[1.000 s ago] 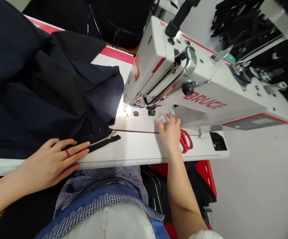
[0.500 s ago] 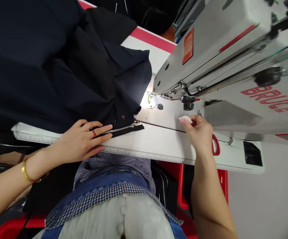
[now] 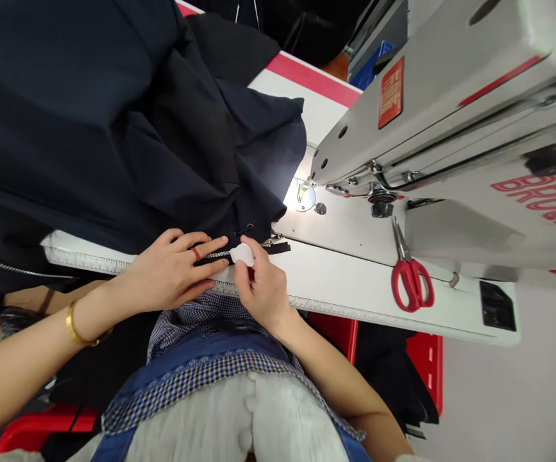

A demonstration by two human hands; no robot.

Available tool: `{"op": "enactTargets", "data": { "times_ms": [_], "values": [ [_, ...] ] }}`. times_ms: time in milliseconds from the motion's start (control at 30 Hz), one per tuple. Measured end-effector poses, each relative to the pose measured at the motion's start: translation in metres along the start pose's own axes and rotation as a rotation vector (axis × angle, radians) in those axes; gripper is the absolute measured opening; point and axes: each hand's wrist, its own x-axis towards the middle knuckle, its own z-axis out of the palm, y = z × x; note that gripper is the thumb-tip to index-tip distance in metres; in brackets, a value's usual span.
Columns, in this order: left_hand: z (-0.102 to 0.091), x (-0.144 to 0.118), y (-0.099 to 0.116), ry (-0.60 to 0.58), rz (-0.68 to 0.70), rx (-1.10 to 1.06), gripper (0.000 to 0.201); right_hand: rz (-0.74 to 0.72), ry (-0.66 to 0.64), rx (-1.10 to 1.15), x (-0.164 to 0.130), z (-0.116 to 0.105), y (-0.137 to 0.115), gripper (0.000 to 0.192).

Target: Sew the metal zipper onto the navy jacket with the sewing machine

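Observation:
My left hand (image 3: 174, 271) lies flat with fingers apart, pressing on a dark navy garment (image 3: 181, 154) and the black tape of its metal zipper (image 3: 217, 255). Pinched between the thumb and fingers of my right hand (image 3: 265, 285) is a flat white piece of tailor's chalk (image 3: 242, 254). The chalk is over the zipper, just right of my left fingertips. Beyond my right fingers the zipper's slider (image 3: 272, 240) and tape end show. A small eyelet with a cord (image 3: 250, 227) sits in the cloth just above.
A sewing machine (image 3: 431, 122) stands at the right, its lit needle area beside the garment. Red-handled scissors (image 3: 412, 282) lie on the white table (image 3: 345, 273), near the machine. A ruler strip (image 3: 326, 305) runs along the table's front edge. Red bins (image 3: 426, 366) stand below.
My right hand has moved left with the chalk, from near the scissors to the zipper. The scissors now show fully. My left hand stays on the garment. The view has shifted slightly.

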Motion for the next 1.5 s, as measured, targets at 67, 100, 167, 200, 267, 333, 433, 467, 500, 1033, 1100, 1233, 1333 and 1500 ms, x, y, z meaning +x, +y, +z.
{"op": "enactTargets", "data": {
  "times_ms": [67, 100, 167, 200, 267, 333, 433, 467, 500, 1033, 1100, 1233, 1333, 1500],
  "values": [
    [0.0, 0.0, 0.0, 0.005, -0.001, -0.007, 0.03, 0.019, -0.007, -0.003, -0.001, 0.006, 0.0, 0.041],
    [0.001, 0.0, 0.0, 0.009, -0.002, -0.01, 0.03, 0.028, -0.003, -0.003, -0.002, 0.008, 0.001, 0.042],
    [0.002, -0.001, -0.001, 0.017, 0.0, -0.015, 0.028, 0.027, 0.015, -0.009, -0.003, 0.01, 0.001, 0.041],
    [0.002, -0.001, -0.001, 0.023, 0.001, -0.016, 0.028, 0.017, 0.025, -0.017, -0.004, 0.011, 0.001, 0.039],
    [0.002, -0.001, -0.001, 0.031, 0.0, -0.015, 0.026, -0.009, 0.035, -0.032, -0.003, 0.011, 0.001, 0.037],
    [0.003, -0.001, -0.001, 0.034, -0.002, -0.009, 0.026, -0.027, 0.033, -0.047, -0.002, 0.01, 0.0, 0.035],
    [0.002, -0.001, -0.002, 0.032, 0.001, 0.001, 0.026, -0.017, -0.004, -0.068, 0.0, 0.009, -0.002, 0.035],
    [0.002, 0.0, -0.002, 0.033, 0.003, 0.003, 0.026, -0.006, -0.02, -0.072, 0.0, 0.009, -0.002, 0.036],
    [0.002, 0.0, -0.002, 0.034, 0.004, 0.004, 0.026, 0.005, -0.035, -0.075, 0.0, 0.009, -0.002, 0.036],
    [0.003, 0.0, -0.001, 0.029, 0.001, -0.004, 0.027, -0.014, -0.064, -0.138, 0.003, 0.006, -0.006, 0.035],
    [0.003, 0.0, -0.001, 0.026, -0.001, -0.006, 0.027, -0.008, -0.067, -0.143, 0.003, 0.006, -0.006, 0.035],
    [0.002, 0.0, -0.001, 0.02, -0.003, -0.004, 0.028, -0.003, -0.064, -0.151, 0.005, 0.007, -0.004, 0.036],
    [0.002, -0.001, -0.001, 0.015, -0.001, -0.005, 0.027, -0.016, -0.053, -0.148, 0.003, 0.007, -0.006, 0.036],
    [0.002, -0.001, -0.001, 0.038, 0.0, -0.012, 0.028, 0.022, -0.031, -0.033, -0.009, -0.008, -0.008, 0.034]
  ]
}}
